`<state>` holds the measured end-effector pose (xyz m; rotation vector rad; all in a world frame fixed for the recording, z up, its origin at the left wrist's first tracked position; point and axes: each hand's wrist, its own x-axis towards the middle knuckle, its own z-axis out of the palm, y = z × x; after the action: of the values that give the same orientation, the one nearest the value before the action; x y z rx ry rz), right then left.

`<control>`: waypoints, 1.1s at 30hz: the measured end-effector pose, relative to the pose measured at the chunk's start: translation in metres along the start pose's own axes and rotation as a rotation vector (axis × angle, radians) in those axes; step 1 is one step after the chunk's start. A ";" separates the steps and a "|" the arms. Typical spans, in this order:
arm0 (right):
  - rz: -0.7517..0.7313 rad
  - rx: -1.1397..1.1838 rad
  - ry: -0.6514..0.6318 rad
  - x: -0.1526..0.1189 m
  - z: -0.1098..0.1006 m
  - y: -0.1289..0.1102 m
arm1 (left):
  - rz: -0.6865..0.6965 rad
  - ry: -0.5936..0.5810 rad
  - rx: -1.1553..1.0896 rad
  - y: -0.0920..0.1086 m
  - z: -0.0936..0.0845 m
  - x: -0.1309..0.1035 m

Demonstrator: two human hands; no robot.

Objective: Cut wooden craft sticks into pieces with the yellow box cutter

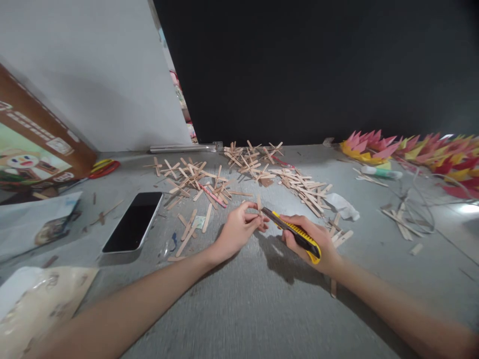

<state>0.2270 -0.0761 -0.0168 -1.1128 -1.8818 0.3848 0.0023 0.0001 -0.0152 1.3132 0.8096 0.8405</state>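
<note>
Between the fingertips of my left hand (238, 227) a small wooden craft stick (259, 203) stands roughly upright. My right hand (314, 239) is wrapped round a yellow and black utility knife (297, 232). The knife's tip points left and reaches the stick at my left fingers; whether it touches the wood I cannot tell. Behind my hands lie piles of crossed craft sticks (187, 177) and a heap of loose sticks (303, 187). Several more sticks (187, 234) lie left of my left hand, and a few (342, 237) partly show beyond my right hand.
A smartphone (134, 222) lies to the left, near a brown printed box (41, 134) and plastic packaging (41, 299). At right are pink and yellow paper decorations (368, 147), a glue stick (381, 173), crumpled tissue (342, 205) and a cable (432, 214). A black panel (318, 70) stands behind.
</note>
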 end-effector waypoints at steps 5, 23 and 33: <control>0.001 0.022 -0.019 -0.003 0.001 0.003 | -0.024 0.038 0.015 0.001 0.002 -0.001; -0.065 -0.109 -0.044 -0.001 0.007 -0.014 | 0.065 0.052 0.241 0.000 0.003 -0.007; 0.037 -0.026 -0.004 -0.003 0.009 -0.015 | 0.087 0.034 0.233 0.002 0.003 -0.007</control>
<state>0.2123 -0.0851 -0.0135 -1.1668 -1.8766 0.3844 0.0008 -0.0076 -0.0132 1.5525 0.9027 0.8580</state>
